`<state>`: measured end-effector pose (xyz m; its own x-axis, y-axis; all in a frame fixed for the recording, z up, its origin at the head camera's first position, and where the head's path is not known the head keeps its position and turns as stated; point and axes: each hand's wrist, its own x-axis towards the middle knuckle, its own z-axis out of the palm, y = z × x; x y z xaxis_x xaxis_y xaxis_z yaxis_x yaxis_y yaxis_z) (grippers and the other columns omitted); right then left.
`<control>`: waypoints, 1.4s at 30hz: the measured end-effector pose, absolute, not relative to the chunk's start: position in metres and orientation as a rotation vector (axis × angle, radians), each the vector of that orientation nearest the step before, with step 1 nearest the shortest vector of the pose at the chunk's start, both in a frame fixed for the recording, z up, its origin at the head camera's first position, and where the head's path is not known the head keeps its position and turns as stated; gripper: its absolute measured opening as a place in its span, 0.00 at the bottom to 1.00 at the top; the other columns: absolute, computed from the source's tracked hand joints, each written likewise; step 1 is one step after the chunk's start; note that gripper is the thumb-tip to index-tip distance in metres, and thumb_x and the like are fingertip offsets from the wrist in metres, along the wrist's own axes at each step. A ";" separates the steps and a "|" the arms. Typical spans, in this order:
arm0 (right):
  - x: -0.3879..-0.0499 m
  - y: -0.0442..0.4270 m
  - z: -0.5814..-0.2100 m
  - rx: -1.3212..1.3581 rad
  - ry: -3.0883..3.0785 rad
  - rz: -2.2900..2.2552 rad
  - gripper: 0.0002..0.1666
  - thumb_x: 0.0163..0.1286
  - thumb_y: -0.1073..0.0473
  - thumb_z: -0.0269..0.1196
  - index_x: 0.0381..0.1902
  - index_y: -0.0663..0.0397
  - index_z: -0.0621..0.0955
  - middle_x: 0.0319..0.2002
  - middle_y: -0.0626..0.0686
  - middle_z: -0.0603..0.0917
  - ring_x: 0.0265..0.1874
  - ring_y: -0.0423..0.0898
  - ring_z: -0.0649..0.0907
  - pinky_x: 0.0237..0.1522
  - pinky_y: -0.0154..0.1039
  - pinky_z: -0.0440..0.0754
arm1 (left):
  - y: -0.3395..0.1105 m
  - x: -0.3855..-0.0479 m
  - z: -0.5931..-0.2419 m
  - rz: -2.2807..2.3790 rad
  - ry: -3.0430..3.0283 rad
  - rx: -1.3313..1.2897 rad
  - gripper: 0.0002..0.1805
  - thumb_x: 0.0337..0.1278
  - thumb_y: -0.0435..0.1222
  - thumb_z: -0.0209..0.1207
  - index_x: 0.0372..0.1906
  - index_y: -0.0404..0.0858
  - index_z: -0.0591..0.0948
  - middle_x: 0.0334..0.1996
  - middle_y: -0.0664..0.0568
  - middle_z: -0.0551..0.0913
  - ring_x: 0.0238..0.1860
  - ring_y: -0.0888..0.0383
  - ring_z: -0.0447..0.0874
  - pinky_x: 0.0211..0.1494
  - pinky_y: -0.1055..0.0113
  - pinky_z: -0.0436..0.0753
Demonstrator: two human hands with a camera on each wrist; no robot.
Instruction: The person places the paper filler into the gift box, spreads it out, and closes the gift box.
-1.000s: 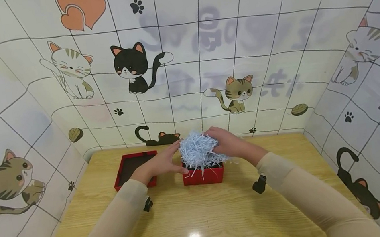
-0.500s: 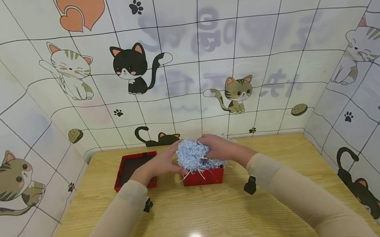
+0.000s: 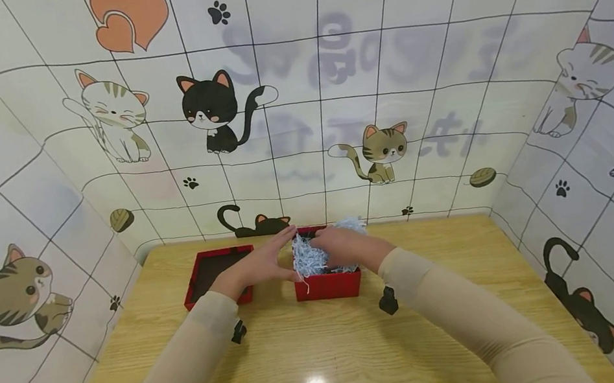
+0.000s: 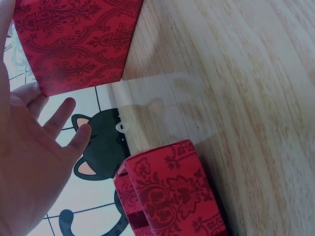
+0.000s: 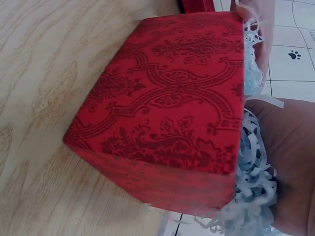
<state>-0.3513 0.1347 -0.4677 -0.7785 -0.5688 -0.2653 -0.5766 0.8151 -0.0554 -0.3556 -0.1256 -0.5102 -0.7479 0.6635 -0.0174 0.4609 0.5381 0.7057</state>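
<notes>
An open-topped red box (image 3: 329, 286) stands at the table's back, dark-patterned in the right wrist view (image 5: 167, 93). Pale blue shredded paper (image 3: 309, 258) fills part of it and bulges over its right edge (image 5: 253, 196). My left hand (image 3: 258, 265) spans the box's left side, thumb at the front corner and fingers at the back one; in the left wrist view the other fingers of that hand (image 4: 37, 152) stand apart, off the box. My right hand (image 3: 347, 247) reaches down into the box, pressing on the paper, its fingertips hidden.
A shallow red tray or lid with a dark inside (image 3: 213, 271) lies on the wooden table (image 3: 330, 358), left of the box behind my left wrist. Cat-printed wall sheets (image 3: 297, 121) enclose the table at the back and sides.
My right hand has moved left and down into the box. The paper heap has sunk from above the rim, with some bulging at the back right. My left hand has hardly moved.
</notes>
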 end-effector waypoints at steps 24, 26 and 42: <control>-0.342 0.143 -0.427 -1.026 2.748 -0.276 0.43 0.68 0.47 0.82 0.76 0.55 0.80 0.70 0.58 0.82 0.69 0.57 0.79 0.73 0.54 0.79 | -0.126 -0.356 -0.508 1.008 2.502 0.907 0.69 0.57 0.60 0.79 0.93 0.51 0.48 0.92 0.58 0.44 0.90 0.43 0.45 0.84 0.33 0.59; -0.341 0.146 -0.423 -1.039 2.757 -0.296 0.43 0.68 0.47 0.82 0.76 0.55 0.81 0.69 0.57 0.82 0.68 0.56 0.79 0.73 0.54 0.79 | -0.126 -0.356 -0.508 1.006 2.503 0.903 0.69 0.56 0.61 0.79 0.93 0.51 0.49 0.92 0.58 0.44 0.90 0.43 0.45 0.84 0.32 0.59; -0.334 0.185 -0.402 -0.993 2.782 -0.676 0.40 0.70 0.47 0.80 0.75 0.51 0.81 0.72 0.54 0.80 0.74 0.56 0.75 0.75 0.61 0.75 | -0.124 -0.355 -0.508 1.012 2.499 0.903 0.69 0.56 0.61 0.79 0.93 0.49 0.49 0.92 0.57 0.44 0.90 0.43 0.44 0.84 0.31 0.58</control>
<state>-0.3336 0.1848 -0.4025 -0.7796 -0.6247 0.0441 -0.5753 0.6866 -0.4445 -0.3553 -0.1242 -0.5085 -0.7587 0.6504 -0.0366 0.4416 0.5548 0.7051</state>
